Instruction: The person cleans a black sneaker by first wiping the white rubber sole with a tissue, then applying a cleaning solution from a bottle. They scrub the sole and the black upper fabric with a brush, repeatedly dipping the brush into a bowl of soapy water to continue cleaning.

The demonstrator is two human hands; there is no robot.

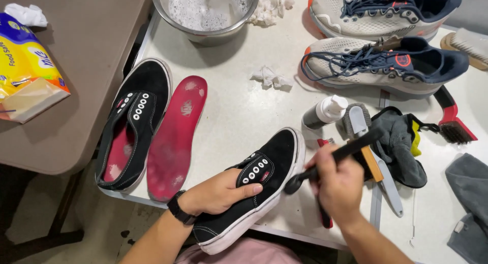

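Scrubbing a black canvas slip-on shoe with white rubber sole point(254, 193) at the table's near edge.

The left hand point(218, 193) gripped the shoe across its tongue, tilting it on its side, while the right hand point(339, 185) was clenched around a black-handled brush point(333, 160) whose round head met the sidewall. A steady hold and short strokes along the rubber would likely serve best, with the steel bowl of suds point(206, 12) well apart.
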